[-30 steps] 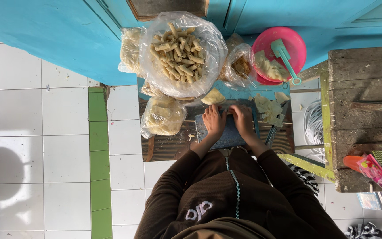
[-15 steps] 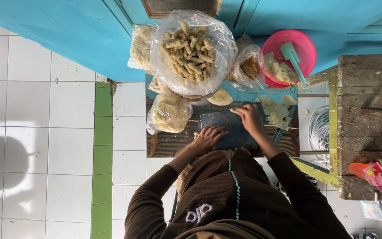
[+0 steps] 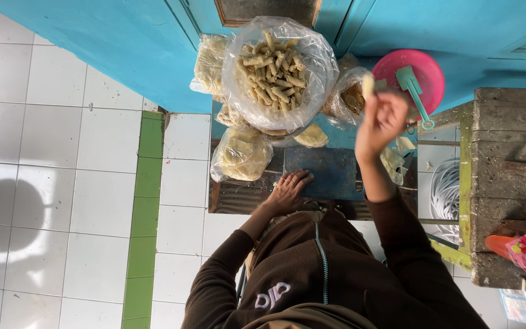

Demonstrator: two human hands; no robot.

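My left hand (image 3: 288, 190) rests flat on the near left edge of a dark blue cutting board (image 3: 324, 172), fingers spread, holding nothing. My right hand (image 3: 382, 119) is raised above the board's far right corner, beside the pink bowl (image 3: 426, 68), and pinches a small pale piece of dough (image 3: 368, 84) between its fingers. A large clear bag of rolled pale snacks (image 3: 275, 73) stands behind the board. A folded pale wrapper (image 3: 312, 136) lies just beyond the board.
More plastic bags of pale wrappers (image 3: 240, 153) sit left of the board. A teal spatula (image 3: 414, 91) lies in the pink bowl. A weathered wooden bench (image 3: 509, 176) is at right, a blue wall (image 3: 111, 49) behind, white floor tiles (image 3: 50, 183) at left.
My right hand has lifted off the board and moved up and right toward the pink bowl with a pale piece in it. My left hand slid to the board's near left edge.
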